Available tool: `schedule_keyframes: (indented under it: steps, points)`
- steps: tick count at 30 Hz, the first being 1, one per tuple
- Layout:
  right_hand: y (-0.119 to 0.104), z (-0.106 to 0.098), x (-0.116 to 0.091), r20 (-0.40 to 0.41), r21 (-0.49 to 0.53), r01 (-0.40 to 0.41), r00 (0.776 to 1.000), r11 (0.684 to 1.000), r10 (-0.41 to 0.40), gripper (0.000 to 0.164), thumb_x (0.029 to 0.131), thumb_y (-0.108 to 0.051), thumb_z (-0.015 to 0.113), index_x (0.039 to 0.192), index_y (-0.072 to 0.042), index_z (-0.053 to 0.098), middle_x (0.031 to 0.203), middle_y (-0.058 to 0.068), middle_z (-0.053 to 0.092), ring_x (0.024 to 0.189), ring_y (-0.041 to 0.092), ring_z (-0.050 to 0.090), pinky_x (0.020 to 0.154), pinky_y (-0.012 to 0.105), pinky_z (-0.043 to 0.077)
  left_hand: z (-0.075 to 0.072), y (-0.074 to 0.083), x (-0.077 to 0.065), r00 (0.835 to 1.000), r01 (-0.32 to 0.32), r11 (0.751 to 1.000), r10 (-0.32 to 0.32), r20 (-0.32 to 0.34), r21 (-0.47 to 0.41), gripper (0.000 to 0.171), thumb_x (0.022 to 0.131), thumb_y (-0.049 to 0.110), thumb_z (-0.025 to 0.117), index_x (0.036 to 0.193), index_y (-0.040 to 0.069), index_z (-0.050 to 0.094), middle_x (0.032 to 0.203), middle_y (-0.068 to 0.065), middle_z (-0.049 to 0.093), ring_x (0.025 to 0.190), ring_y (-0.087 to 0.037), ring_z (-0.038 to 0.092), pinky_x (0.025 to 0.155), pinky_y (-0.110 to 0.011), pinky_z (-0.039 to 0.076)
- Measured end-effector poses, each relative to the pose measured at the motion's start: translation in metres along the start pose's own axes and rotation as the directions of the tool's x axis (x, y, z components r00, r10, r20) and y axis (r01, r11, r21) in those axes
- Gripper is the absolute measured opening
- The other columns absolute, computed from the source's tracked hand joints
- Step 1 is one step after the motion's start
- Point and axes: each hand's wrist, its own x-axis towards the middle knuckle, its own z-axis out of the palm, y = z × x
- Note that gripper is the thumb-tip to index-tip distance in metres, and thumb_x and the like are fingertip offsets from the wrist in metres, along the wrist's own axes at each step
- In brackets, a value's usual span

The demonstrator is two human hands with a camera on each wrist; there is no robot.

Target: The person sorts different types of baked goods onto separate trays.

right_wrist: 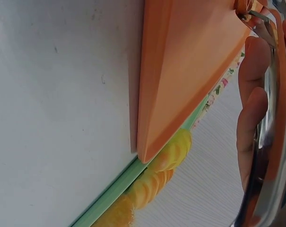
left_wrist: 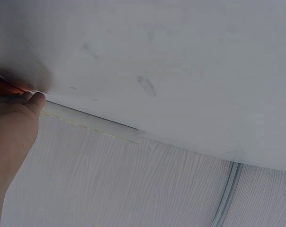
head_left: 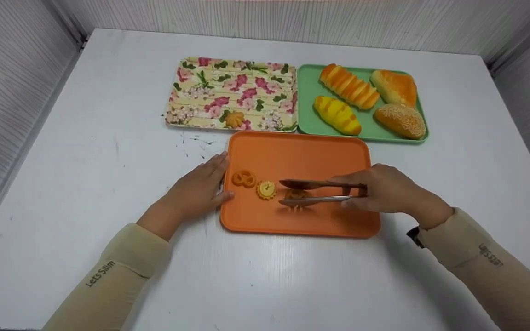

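Brown cookie [head_left: 296, 194], lying between the metal tongs' [head_left: 327, 199] tips on the orange tray [head_left: 302, 154], looks light, stiff, perhaps crumbly; opposite edges seem the best hold. The right hand [head_left: 387, 191] grips the tongs from the side; the left hand [head_left: 198, 189], fingers extended, rests against the tray's left rim.

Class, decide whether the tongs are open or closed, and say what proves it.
Open: the head view shows the tongs with tips apart and a cookie in the gap. Whether they touch it, I cannot tell.
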Motion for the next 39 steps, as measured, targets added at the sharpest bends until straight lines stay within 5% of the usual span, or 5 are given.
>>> schedule_keyframes:
  steps: [18,29,39]
  points:
    - [-0.0006,-0.0001,0.0019,0.008,0.012,-0.011,1.000,1.000,0.011,0.048,0.086,-0.026,0.073,0.132,-0.023,0.060,0.074,-0.011,0.061,0.057,0.007,0.049,0.054,0.028,0.045,0.0016,-0.0012,0.0003,1.000,0.010,1.000,-0.010,0.002,-0.004,0.081,0.098,0.051,0.043,0.153,0.004,0.007,0.159,-0.009,0.006,0.144,-0.022,0.005,0.115,-0.041,0.012]
    - [0.0017,-0.0006,0.0019,-0.031,-0.005,0.033,0.999,0.999,-0.033,0.047,0.085,-0.026,0.074,0.130,-0.023,0.062,0.089,-0.012,0.066,0.058,0.005,0.049,0.052,0.027,0.043,0.0002,-0.0002,-0.0005,1.000,-0.004,1.000,0.004,-0.011,-0.006,0.080,0.098,0.049,0.043,0.152,0.002,0.008,0.158,-0.011,0.008,0.144,-0.023,0.007,0.114,-0.041,0.014]
    - [0.0011,-0.0013,0.0025,-0.031,0.007,0.027,0.999,1.000,-0.026,0.046,0.085,-0.026,0.074,0.129,-0.023,0.063,0.080,-0.013,0.063,0.055,0.007,0.046,0.050,0.026,0.041,0.0004,-0.0009,0.0001,1.000,-0.006,1.000,0.006,-0.006,-0.013,0.080,0.098,0.049,0.043,0.152,0.003,0.007,0.158,-0.010,0.007,0.144,-0.023,0.006,0.115,-0.041,0.013]
